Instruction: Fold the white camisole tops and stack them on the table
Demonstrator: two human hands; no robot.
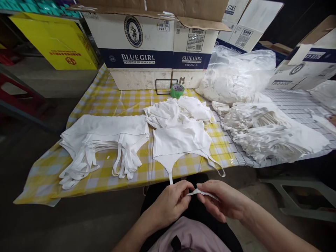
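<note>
A white garment point(178, 141) lies flat at the near edge of the yellow checked tablecloth point(105, 98), its thin straps hanging over the edge. My left hand point(172, 203) and my right hand point(223, 201) are below the table edge, over my lap. Both pinch the end of one white strap point(195, 192) stretched between them. A crumpled heap of white garments point(181, 110) lies just behind the flat one. A neat stack of folded white garments point(105, 138) with dangling straps sits to the left.
A Blue Girl beer carton point(154, 45) stands at the back, a green tape roll point(177, 90) in front of it. A clear plastic bag point(236, 73) and more white garments point(270, 134) lie at right, with another carton point(304, 66) and a yellow box point(57, 42).
</note>
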